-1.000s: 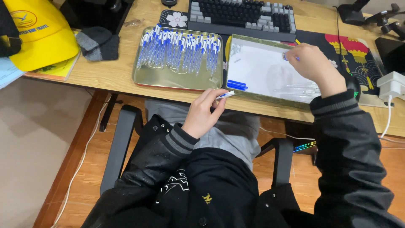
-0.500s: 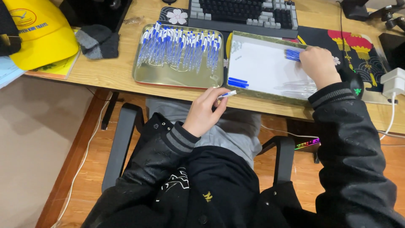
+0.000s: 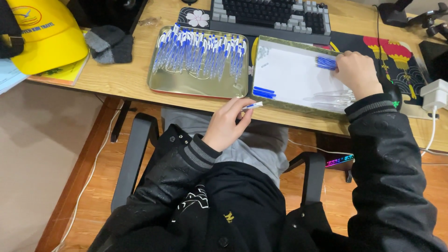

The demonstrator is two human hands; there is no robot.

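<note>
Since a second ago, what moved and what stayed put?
The right hand drew back from the tray's far right corner and settled on the blue caps in the white-lined tray. The left hand kept its grip on the white pen piece. The tray of assembled pens stayed put.

looks like a home desk/pc setup: wooden desk [image 3: 130, 79] w/ mechanical keyboard [image 3: 268, 16], patterned desk mat [image 3: 401, 60], charger plug [image 3: 436, 95], yellow cap [image 3: 44, 35], office chair armrests [image 3: 135, 154], rgb-lit gadget [image 3: 339, 161] under desk, wood floor [image 3: 88, 200].
</note>
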